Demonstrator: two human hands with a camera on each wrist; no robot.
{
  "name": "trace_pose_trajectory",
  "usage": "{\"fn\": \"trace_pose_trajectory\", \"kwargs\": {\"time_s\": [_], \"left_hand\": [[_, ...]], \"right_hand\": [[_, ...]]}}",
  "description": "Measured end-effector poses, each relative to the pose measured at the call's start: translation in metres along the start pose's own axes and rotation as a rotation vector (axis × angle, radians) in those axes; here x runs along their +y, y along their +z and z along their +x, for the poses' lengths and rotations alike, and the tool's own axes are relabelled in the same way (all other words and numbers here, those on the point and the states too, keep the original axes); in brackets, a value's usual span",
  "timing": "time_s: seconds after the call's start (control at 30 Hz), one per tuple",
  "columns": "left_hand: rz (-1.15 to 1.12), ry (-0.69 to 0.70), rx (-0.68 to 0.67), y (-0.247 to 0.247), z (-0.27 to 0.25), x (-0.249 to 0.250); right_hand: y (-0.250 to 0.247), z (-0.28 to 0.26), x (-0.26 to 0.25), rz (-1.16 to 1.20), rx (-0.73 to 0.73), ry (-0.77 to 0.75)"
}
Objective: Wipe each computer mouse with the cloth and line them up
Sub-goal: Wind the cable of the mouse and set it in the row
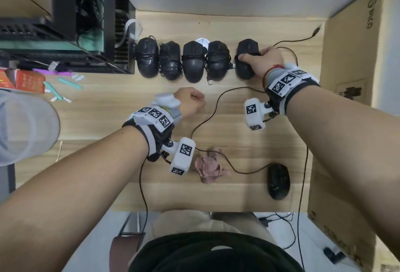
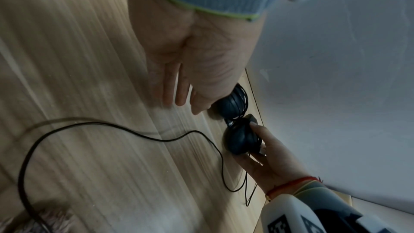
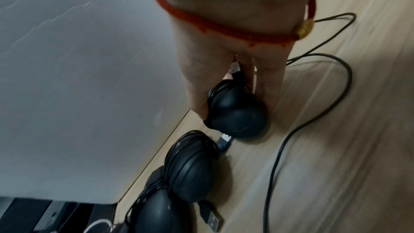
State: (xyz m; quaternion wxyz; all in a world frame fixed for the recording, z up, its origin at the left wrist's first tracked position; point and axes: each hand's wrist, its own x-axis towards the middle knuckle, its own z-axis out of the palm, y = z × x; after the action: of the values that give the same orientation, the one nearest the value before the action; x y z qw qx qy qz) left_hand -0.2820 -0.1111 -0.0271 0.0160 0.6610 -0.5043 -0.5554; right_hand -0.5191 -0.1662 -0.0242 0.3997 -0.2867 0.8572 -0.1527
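Several black mice with cables wound round them stand in a row at the back of the wooden desk (image 1: 238, 120), the leftmost mouse (image 1: 147, 57) beside the computer case. My right hand (image 1: 265, 54) grips the rightmost mouse (image 1: 244, 70) of the row, thumb on its left side and fingers on its right; in the right wrist view this mouse (image 3: 237, 112) sits on the desk next to its neighbour (image 3: 192, 164). My left hand (image 1: 192, 101) hovers over the desk's middle, holding nothing, its fingers (image 2: 169, 86) relaxed. The pink cloth (image 1: 207, 166) lies crumpled near the front. Another black mouse (image 1: 278, 181) lies at front right, cable unwound.
A large cardboard box (image 1: 350, 55) walls the right side. A black computer case (image 1: 65, 12) stands at back left. A grey cap (image 1: 26, 124), an orange packet (image 1: 21, 80) and small teal sticks (image 1: 69, 82) lie at the left. A loose black cable (image 1: 216, 107) snakes across the middle.
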Motion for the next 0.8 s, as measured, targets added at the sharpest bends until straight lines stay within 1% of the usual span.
{"fn": "trace_pose_trajectory", "kwargs": {"time_s": [0.07, 0.23, 0.57, 0.8], "left_hand": [[0.006, 0.007, -0.014, 0.003, 0.002, 0.0], [0.033, 0.014, -0.026, 0.011, 0.006, 0.004], [0.045, 0.017, -0.013, 0.013, 0.01, 0.001], [0.042, -0.009, -0.028, 0.016, 0.003, 0.002]], "right_hand": [[0.006, -0.001, 0.001, -0.005, 0.006, -0.03], [0.011, -0.001, 0.009, -0.019, -0.053, -0.071], [0.008, 0.005, 0.017, 0.04, -0.055, -0.129], [0.0, 0.0, 0.015, 0.111, 0.051, -0.12]]}}
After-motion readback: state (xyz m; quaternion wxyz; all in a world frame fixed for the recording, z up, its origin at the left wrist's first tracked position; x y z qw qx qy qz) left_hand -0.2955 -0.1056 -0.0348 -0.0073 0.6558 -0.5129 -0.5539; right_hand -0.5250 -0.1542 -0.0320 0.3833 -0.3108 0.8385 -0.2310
